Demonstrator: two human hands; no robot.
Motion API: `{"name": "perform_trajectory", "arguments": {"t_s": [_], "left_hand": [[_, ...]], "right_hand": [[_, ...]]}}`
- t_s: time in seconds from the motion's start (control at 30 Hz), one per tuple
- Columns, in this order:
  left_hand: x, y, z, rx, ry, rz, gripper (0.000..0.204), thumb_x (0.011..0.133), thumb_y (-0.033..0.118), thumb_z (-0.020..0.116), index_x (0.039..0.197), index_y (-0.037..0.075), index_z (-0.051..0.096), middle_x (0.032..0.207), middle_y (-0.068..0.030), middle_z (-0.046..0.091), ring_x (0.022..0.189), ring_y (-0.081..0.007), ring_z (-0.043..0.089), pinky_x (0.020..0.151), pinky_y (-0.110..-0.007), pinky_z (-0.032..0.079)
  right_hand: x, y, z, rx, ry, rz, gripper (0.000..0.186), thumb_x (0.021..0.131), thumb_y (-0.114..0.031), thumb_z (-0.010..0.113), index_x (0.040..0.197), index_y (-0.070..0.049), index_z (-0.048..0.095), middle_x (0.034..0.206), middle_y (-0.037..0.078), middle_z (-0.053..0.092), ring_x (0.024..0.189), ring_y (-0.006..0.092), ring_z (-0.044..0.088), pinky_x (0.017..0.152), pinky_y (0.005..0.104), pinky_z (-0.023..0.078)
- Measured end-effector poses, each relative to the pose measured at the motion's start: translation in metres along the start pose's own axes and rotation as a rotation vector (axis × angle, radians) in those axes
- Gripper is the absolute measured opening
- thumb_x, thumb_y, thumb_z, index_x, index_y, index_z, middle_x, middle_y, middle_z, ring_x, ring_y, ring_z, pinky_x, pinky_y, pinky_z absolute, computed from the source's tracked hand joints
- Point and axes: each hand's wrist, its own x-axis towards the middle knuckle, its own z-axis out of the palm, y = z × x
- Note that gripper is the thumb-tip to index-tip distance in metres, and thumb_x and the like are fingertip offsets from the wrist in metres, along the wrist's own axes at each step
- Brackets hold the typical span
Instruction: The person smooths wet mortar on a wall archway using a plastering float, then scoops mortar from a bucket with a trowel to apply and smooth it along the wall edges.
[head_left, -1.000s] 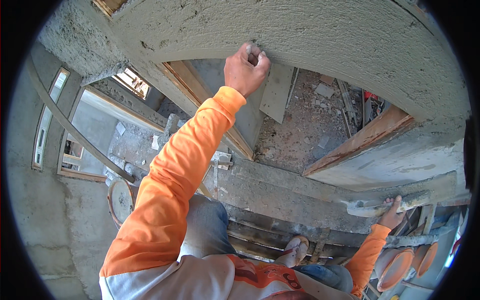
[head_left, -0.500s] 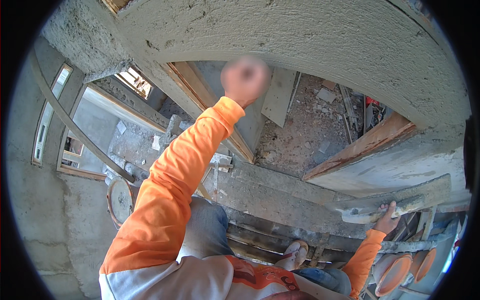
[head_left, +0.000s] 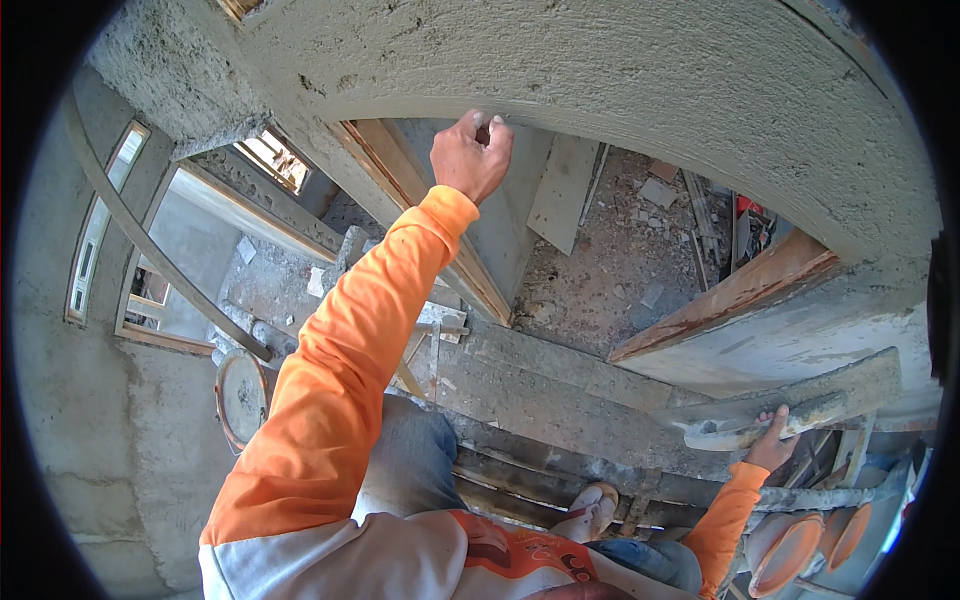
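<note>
My left hand point(head_left: 473, 158) is raised at the lower edge of a freshly rendered grey beam point(head_left: 600, 70). Its fingers are curled toward the thumb, with a dark gap between them; whether something small is pinched there is hidden. Whether the fingertips touch the wet render I cannot tell. Low on the right, my right hand point(head_left: 772, 443) grips a long, mortar-smeared plastering float point(head_left: 845, 392), its blade stretched out sideways beside the wall.
A timber-edged opening point(head_left: 735, 290) shows a rubble-strewn floor below. Planks point(head_left: 560, 395) run under me, my sandalled foot point(head_left: 590, 510) on them. A bucket point(head_left: 241, 398) stands left, orange-rimmed buckets point(head_left: 787, 553) lower right. A curved pipe point(head_left: 150, 245) crosses the left side.
My left hand has shifted slightly left along the beam's lower edge. My right hand and the plastering float stay nearly where they were.
</note>
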Motion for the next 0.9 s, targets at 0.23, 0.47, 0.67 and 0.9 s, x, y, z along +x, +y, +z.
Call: {"name": "perform_trajectory", "arguments": {"t_s": [0.23,0.47,0.67,0.9], "left_hand": [[-0.003,0.010,0.001,-0.233,0.196,0.012,0.023,0.074,0.018,0.058,0.092,0.003,0.057,0.052,-0.0071,0.053,0.048,-0.0194,0.054,0.053,-0.030,0.044],[0.001,-0.018,0.008,-0.455,0.055,0.027,0.028,0.074,0.011,0.055,0.101,0.000,0.055,0.051,-0.0022,0.047,0.047,-0.0090,0.044,0.049,-0.024,0.039],[0.003,0.004,-0.002,-0.440,0.114,0.024,0.018,0.075,0.009,0.054,0.090,0.001,0.056,0.052,-0.0017,0.047,0.049,-0.0068,0.043,0.049,-0.024,0.038],[-0.036,0.049,-0.018,-0.617,-0.904,0.211,0.014,0.081,0.010,0.054,0.070,0.002,0.053,0.058,0.0010,0.048,0.055,-0.0047,0.040,0.051,-0.022,0.036]], "right_hand": [[0.006,0.011,-0.005,0.018,-0.015,-0.005,0.052,0.081,-0.020,0.067,0.120,0.002,0.040,0.086,0.010,0.056,0.066,0.0157,0.054,0.056,0.0286,0.047],[0.000,0.008,0.000,0.006,-0.014,-0.026,0.050,0.081,-0.019,0.066,0.118,0.003,0.041,0.085,0.010,0.056,0.065,0.0150,0.053,0.056,0.0281,0.046],[-0.005,0.008,0.006,0.009,-0.028,-0.037,0.046,0.081,-0.019,0.066,0.115,0.003,0.044,0.082,0.009,0.055,0.063,0.0142,0.052,0.055,0.0277,0.045],[0.031,-0.019,-0.008,0.102,-0.042,-0.091,0.040,0.084,-0.023,0.063,0.111,0.001,0.046,0.081,0.008,0.055,0.064,0.0141,0.052,0.054,0.0271,0.045]]}}
